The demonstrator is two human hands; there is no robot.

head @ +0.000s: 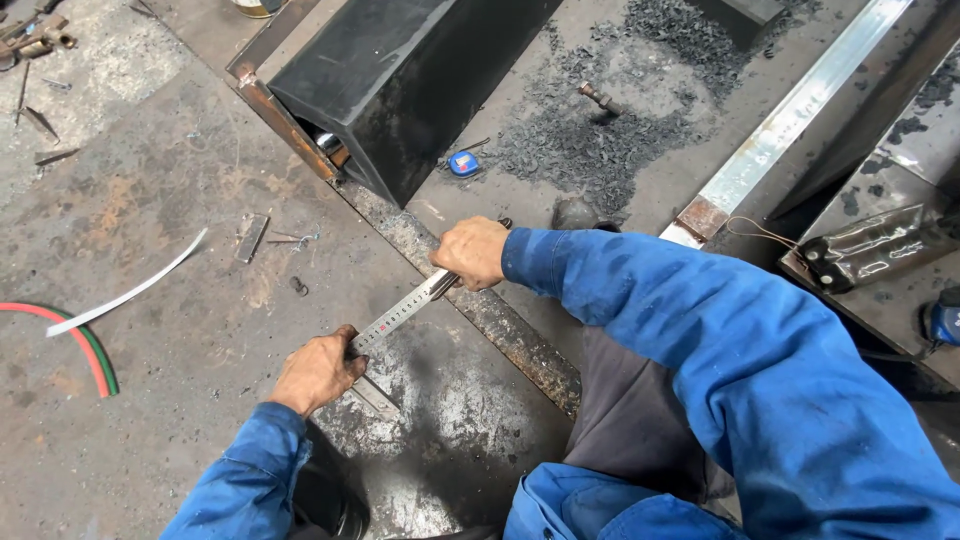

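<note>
A metal ruler (400, 313) is lying slanted on the flat steel plate (180, 300). The left hand (318, 370) is pressing its near end down with curled fingers, and the right hand (473, 252) is closing around the far end. A big black box (400, 80) is sitting just behind, and a small blue tape measure (464, 163) is lying near it.

Steel plate floor (150, 200), rusty and scuffed, carrying workshop odds and ends.

A black rectangular steel box (400, 80) is lying across a rusted flat bar (480, 300) that is running diagonally over the plate. Dark metal shavings (600, 130) are spreading beyond it, with a small blue tape measure (464, 163) sitting at their edge. A red and green hose pair (90, 350) is curving in at the left, beside a thin white strip (125, 296) (slightly bowed). A steel ruler (400, 312) is lying flat on a chalk-whitened patch, and a long pale metal bar (790, 115) is stretching away at the upper right.
</note>
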